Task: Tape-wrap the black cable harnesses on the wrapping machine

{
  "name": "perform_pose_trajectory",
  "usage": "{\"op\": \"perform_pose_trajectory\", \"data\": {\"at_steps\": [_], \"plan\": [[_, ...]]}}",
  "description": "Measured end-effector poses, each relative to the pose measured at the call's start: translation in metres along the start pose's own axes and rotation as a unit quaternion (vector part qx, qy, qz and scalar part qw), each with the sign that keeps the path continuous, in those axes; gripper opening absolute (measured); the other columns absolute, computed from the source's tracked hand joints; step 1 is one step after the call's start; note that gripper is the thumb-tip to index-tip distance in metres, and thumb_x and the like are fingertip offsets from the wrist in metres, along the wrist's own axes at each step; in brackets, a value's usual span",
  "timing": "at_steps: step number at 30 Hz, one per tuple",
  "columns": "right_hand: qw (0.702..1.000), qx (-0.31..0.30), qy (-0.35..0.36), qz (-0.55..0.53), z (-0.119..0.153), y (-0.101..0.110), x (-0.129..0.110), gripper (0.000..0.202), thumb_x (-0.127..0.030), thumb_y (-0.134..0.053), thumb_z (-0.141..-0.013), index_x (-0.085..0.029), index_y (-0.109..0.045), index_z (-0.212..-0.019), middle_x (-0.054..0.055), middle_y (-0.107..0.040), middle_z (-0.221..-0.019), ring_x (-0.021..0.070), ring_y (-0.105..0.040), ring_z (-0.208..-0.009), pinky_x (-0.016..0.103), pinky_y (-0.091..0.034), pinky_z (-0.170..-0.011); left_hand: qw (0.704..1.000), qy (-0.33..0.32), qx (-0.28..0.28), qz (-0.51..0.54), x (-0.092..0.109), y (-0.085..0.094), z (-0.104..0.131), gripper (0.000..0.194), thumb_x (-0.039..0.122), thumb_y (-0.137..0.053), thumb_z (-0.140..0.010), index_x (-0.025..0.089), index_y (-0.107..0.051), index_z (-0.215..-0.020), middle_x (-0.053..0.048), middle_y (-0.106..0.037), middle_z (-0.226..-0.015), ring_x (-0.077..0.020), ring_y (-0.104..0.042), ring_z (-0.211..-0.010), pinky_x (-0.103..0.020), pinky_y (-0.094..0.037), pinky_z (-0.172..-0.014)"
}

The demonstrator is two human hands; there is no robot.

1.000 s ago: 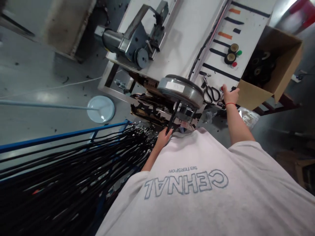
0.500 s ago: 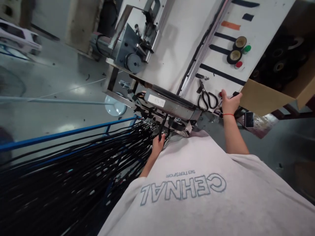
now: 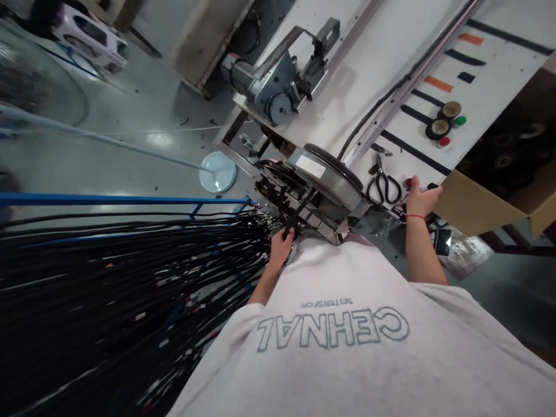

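My left hand (image 3: 281, 246) is closed around a black cable (image 3: 297, 215) at the front of a taping machine with a grey drum-shaped housing (image 3: 326, 176). The cable runs up into the machine's opening. At the near corner of the white table, my right hand (image 3: 422, 200) rests with thumb and fingers apart. Its thumb is beside a red button (image 3: 407, 183), and its fingers reach the table's edge; whether they press anything is hidden. Black-handled scissors (image 3: 384, 186) lie just left of this hand.
Many black cables (image 3: 130, 278) hang over a blue rack (image 3: 121, 200) at left. Tape rolls (image 3: 438, 128) and tape strips (image 3: 419, 152) are on the white table (image 3: 499, 98). A cardboard box (image 3: 482, 205) stands at right. A round pale stand base (image 3: 217, 172) sits on the floor.
The whole view has turned and shifted, so machine and table appear farther right and slightly lower. Both hands keep about the same places relative to the machine and the table corner.
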State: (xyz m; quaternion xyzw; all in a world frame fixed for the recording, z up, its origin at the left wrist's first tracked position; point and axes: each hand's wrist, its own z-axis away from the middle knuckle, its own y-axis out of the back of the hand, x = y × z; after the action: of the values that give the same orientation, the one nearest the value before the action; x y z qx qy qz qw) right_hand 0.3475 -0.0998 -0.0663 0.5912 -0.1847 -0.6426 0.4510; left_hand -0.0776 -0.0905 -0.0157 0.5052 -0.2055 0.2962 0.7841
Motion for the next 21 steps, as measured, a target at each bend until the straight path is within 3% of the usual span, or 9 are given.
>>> {"op": "perform_pose_trajectory", "data": {"at_steps": [9,21], "plan": [[1.0,0.015,0.011,0.014,-0.002,0.002,-0.005,0.075,-0.061,-0.057,-0.087,-0.009,-0.036,-0.137,0.029,-0.05,-0.138,0.0387,-0.05,-0.132,0.055,-0.039,-0.109,0.994,-0.084,0.051,-0.049,0.03,-0.013,-0.023,0.037,0.047,-0.048,-0.087,0.021,-0.047,-0.06,0.001,-0.047,-0.054,-0.0143,-0.044,-0.057,-0.026,-0.035,-0.058],[1.0,0.019,0.012,0.01,-0.004,0.003,-0.009,0.074,-0.059,-0.058,-0.087,-0.006,-0.038,-0.135,0.031,-0.052,-0.135,0.0396,-0.051,-0.13,0.054,-0.038,-0.109,0.991,-0.122,0.041,-0.046,0.06,-0.029,-0.052,0.025,0.038,-0.055,-0.088,0.018,-0.064,-0.076,-0.005,-0.068,-0.071,-0.0198,-0.063,-0.07,-0.028,-0.045,-0.07]]}}
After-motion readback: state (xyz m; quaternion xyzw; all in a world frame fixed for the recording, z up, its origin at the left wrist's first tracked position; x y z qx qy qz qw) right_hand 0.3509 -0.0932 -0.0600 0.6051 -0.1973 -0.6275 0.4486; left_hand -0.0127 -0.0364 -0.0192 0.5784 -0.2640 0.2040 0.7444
